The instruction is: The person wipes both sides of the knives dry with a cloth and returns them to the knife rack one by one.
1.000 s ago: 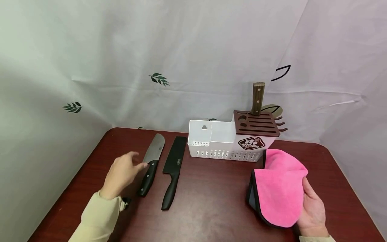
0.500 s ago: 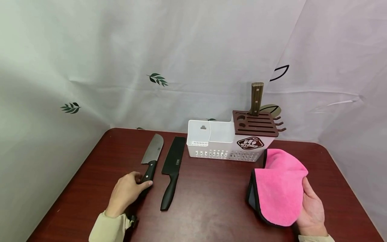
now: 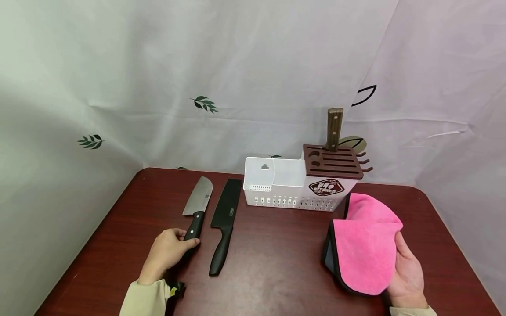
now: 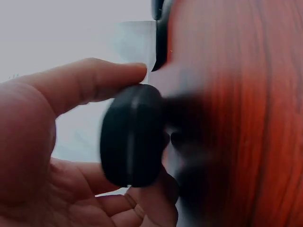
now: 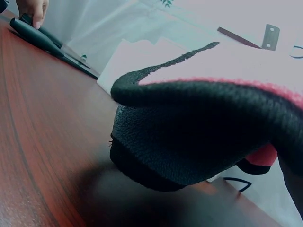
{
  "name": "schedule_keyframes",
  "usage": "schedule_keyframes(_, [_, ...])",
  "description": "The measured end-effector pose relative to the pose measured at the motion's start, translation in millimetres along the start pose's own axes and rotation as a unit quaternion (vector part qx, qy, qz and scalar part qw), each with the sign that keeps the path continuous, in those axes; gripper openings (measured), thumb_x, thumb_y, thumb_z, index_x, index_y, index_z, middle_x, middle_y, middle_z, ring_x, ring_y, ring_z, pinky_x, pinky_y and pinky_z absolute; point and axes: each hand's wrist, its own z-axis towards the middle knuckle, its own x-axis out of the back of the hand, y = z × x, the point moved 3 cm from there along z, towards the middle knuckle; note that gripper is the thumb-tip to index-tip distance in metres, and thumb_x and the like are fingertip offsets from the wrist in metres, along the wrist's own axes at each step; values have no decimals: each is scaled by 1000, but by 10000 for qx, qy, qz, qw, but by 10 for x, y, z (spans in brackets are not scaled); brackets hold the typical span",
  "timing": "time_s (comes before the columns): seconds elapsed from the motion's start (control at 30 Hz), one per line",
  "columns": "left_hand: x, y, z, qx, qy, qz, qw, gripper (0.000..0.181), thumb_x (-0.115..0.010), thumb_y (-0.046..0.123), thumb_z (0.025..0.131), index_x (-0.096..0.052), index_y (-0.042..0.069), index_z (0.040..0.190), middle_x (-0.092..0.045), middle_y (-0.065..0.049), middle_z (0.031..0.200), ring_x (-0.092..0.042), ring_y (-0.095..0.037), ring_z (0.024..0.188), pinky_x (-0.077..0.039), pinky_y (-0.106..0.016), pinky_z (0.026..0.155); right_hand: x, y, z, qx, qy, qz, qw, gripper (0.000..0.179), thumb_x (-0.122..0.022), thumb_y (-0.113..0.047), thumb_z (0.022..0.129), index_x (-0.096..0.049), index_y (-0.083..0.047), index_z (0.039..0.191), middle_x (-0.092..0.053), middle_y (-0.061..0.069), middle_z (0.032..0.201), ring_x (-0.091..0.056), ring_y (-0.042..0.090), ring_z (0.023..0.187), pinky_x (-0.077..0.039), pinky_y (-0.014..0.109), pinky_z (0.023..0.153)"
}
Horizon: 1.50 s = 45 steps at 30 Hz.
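My left hand (image 3: 167, 249) pinches the black riveted handle of a steel-bladed kitchen knife (image 3: 200, 195) on the left side of the table. In the left wrist view, thumb and fingers lie on either side of the handle's butt (image 4: 130, 137). To the right lies a second knife (image 3: 227, 206), all black, its handle toward me. My right hand (image 3: 409, 274) holds a pink cloth (image 3: 365, 254) with black edging and a dark grey underside (image 5: 165, 142). The cloth hangs in folds and hides most of the fingers; the thumb lies along its right edge.
Behind the cloth stands a white perforated kitchen rack (image 3: 272, 195) with a brown slotted top (image 3: 336, 166) and side hooks. A wooden-handled knife (image 3: 334, 129) stands upright in one slot. The dark red table (image 3: 269, 263) backs onto a pale curtain (image 3: 257, 79) with leaf prints.
My left hand has come down and toward me from beside the steel knife's blade to its handle and taken hold of it. The right hand and cloth have stayed nearly still.
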Motion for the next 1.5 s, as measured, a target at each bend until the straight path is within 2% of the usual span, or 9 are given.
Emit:
schedule_keyframes(0.17, [-10,-81,5,93,-172,-797,9966,46,-74,29,89,-65,-8,114,-64,-11,94,-54,-21,76,-44,-32,62,1,3,6,-19,-13,-39,10000,53,-28,-33,112,-47,3,145,-46,18,150,-38,29,142,-14,31,121])
schedule_keyframes(0.33, [-2,-123,-2,234,-246,-1323,9906,49,-71,28,92,-60,-8,123,-63,-11,95,-54,-21,79,-44,-31,63,-1,-3,5,-14,-9,-61,10000,53,-28,-33,112,-47,3,145,-47,18,149,-39,29,142,-15,31,121])
schedule_keyframes(0.43, [-3,-139,-4,256,-249,-1610,9863,53,-70,29,94,-57,-9,128,-64,-14,103,-55,-21,84,-46,-31,67,-4,-6,2,-2,-5,-49,10000,53,-28,-33,112,-48,3,144,-48,18,148,-39,29,141,-15,32,121])
schedule_keyframes(0.57, [0,-139,-12,335,-228,-2024,9785,61,-65,40,98,-56,-9,133,-60,-19,119,-55,-19,92,-48,-30,72,-7,-8,-4,47,20,-30,10000,53,-28,-33,112,-48,4,144,-48,19,147,-40,30,141,-16,32,121])
schedule_keyframes(0.7, [-2,-146,-27,458,-186,-2404,9694,64,-58,45,101,-54,-9,136,-58,-20,126,-57,-15,90,-51,-29,72,-14,-5,3,48,23,-32,10000,53,-28,-34,112,-48,4,144,-48,19,148,-39,29,141,-16,31,121])
schedule_keyframes(0.97, [-38,-176,-36,510,-45,-2706,9613,61,-60,40,102,-54,-10,136,-62,-17,120,-59,-11,84,-53,-27,68,-40,-1,40,49,-52,-61,10000,54,-27,-34,112,-46,3,146,-46,18,150,-37,28,143,-14,31,121])
schedule_keyframes(1.13, [-44,-139,-41,435,49,-2841,9578,59,-61,38,101,-55,-10,135,-64,-13,113,-60,-10,83,-52,-27,68,-67,16,24,220,41,-84,9997,55,-25,-35,112,-48,4,142,-49,20,145,-42,31,139,-20,35,121])
schedule_keyframes(1.3, [-9,-61,-72,372,185,-2874,9569,57,-62,38,101,-56,-7,136,-64,-11,113,-59,-9,83,-52,-26,68,-109,35,16,492,86,-291,9983,59,-20,-38,112,-51,7,136,-54,25,135,-48,36,131,-29,39,117])
schedule_keyframes(1.5, [58,83,-152,371,237,-2762,9601,52,-62,37,101,-59,-2,135,-59,-16,126,-57,-11,92,-50,-24,73,-161,60,27,655,160,-418,9968,59,-17,-35,112,-50,7,138,-53,24,137,-48,34,133,-29,38,117])
